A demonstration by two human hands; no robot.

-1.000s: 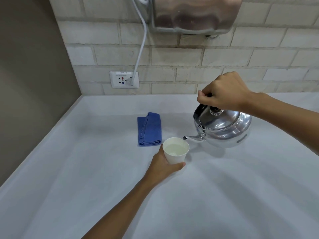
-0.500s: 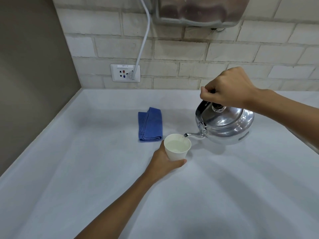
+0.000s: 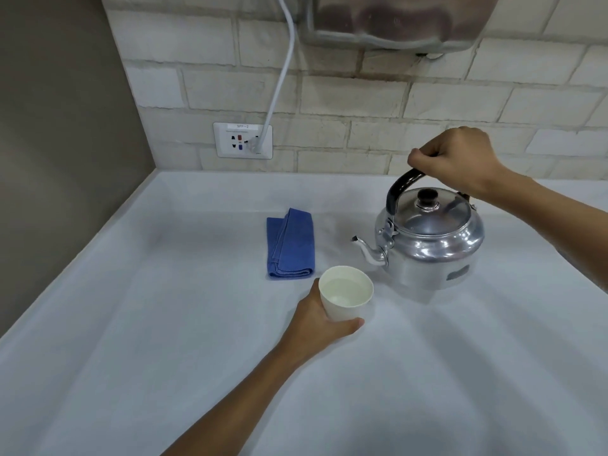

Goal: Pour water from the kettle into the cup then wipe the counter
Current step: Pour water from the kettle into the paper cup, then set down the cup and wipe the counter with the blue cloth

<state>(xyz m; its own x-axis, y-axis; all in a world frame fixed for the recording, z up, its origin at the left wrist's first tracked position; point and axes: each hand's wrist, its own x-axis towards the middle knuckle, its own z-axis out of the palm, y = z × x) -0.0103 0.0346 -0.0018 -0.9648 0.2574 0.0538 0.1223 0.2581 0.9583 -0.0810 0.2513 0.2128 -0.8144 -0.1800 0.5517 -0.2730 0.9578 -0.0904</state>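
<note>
A shiny metal kettle (image 3: 434,245) stands upright on the white counter (image 3: 164,340), its spout pointing left and clear of the cup. My right hand (image 3: 457,156) grips its black handle from above. A white paper cup (image 3: 345,296) with water in it stands in front of the spout, and my left hand (image 3: 316,320) is wrapped around its near side. A folded blue cloth (image 3: 291,245) lies on the counter just behind and left of the cup.
A brick wall runs along the back with a power socket (image 3: 242,140) and a white cable (image 3: 283,70) going up. A steel hand dryer (image 3: 394,21) hangs above the kettle. A dark side wall (image 3: 59,143) closes the counter on the left.
The kettle was tilted with its spout over the cup; it has swung back upright and moved right, down onto the counter. My left hand keeps hold of the cup.
</note>
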